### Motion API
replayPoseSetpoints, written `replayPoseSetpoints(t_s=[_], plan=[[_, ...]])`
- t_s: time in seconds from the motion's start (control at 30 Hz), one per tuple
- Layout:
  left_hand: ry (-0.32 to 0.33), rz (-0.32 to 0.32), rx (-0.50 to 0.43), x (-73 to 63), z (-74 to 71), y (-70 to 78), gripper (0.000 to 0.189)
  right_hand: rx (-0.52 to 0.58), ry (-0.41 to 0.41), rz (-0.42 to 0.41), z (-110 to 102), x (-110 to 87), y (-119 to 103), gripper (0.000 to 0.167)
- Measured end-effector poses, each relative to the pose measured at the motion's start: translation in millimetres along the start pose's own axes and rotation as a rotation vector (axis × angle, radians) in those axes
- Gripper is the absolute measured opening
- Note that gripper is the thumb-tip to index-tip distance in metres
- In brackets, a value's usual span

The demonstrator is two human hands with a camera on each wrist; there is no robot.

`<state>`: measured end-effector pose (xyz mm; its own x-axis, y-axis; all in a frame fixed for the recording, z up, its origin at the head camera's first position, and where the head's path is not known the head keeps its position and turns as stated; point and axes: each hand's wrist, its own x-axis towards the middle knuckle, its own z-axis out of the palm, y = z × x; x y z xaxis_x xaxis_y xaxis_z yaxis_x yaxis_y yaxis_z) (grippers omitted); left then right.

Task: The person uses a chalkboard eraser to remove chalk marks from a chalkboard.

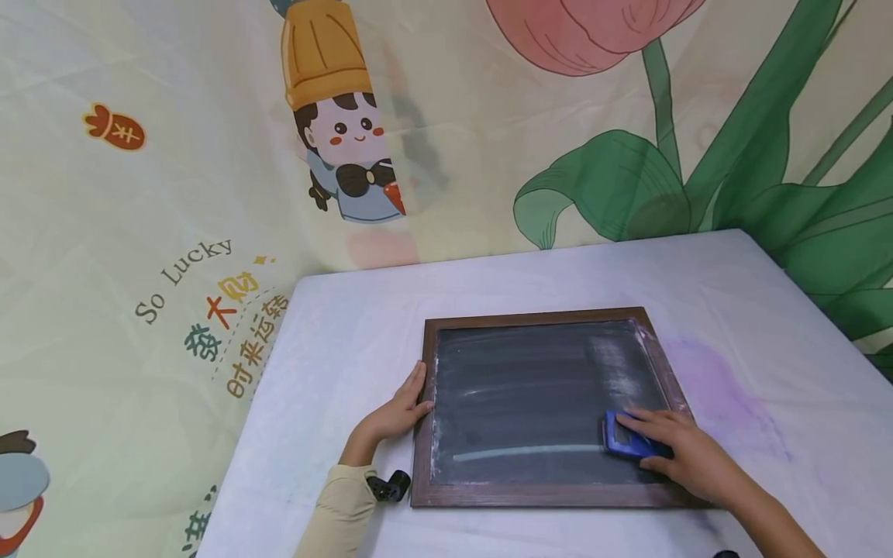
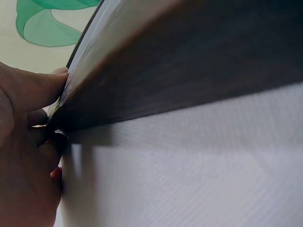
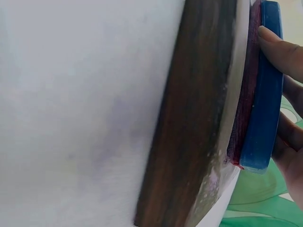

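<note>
A chalkboard [image 1: 530, 387] in a brown wooden frame lies on the white table. Chalk haze shows at its upper right, and a pale streak [image 1: 523, 452] runs across its lower part. My left hand [image 1: 398, 411] grips the frame's left edge; in the left wrist view the thumb [image 2: 40, 87] is on the frame while the other fingers bend against its side. Over the board's lower right, my right hand [image 1: 687, 449] holds a blue eraser [image 1: 624, 435] between thumb and fingers. Its dark red felt side [image 3: 246, 94] faces the board in the right wrist view.
A purple stain [image 1: 725, 395] marks the white tablecloth [image 1: 363, 325] right of the board. Behind the table hangs a printed cloth [image 1: 460, 155] with a tulip and cartoon figures. A black wrist device [image 1: 391, 487] sits at the left sleeve, close to the frame.
</note>
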<state>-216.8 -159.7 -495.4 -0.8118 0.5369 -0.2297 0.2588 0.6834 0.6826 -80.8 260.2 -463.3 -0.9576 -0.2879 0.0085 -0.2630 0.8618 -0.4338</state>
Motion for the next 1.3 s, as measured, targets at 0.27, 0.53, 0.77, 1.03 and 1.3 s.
replayPoseSetpoints(t_s=[0.27, 0.53, 0.77, 1.03, 1.3], plan=[[-0.002, 0.009, -0.014, -0.1, -0.4, -2.4, 0.069, -0.01, 0.052, -0.036, 4, -6.7, -1, 0.067], [-0.012, -0.004, 0.005, -0.5, 0.2, -3.4, 0.069, 0.006, 0.072, -0.042, 9, -4.1, 1, 0.068], [-0.005, 0.01, -0.01, -0.4, -0.2, -1.6, 0.07, 0.037, 0.01, -0.052, 13, 5.9, -15, 0.068], [-0.005, 0.0, -0.008, 0.6, 0.9, -1.0, 0.069, 0.071, -0.016, -0.059, 19, 15.1, -32, 0.066], [-0.001, -0.004, -0.009, 1.5, 0.5, -1.0, 0.069, 0.073, -0.027, -0.086, 23, 22.5, -42, 0.065]])
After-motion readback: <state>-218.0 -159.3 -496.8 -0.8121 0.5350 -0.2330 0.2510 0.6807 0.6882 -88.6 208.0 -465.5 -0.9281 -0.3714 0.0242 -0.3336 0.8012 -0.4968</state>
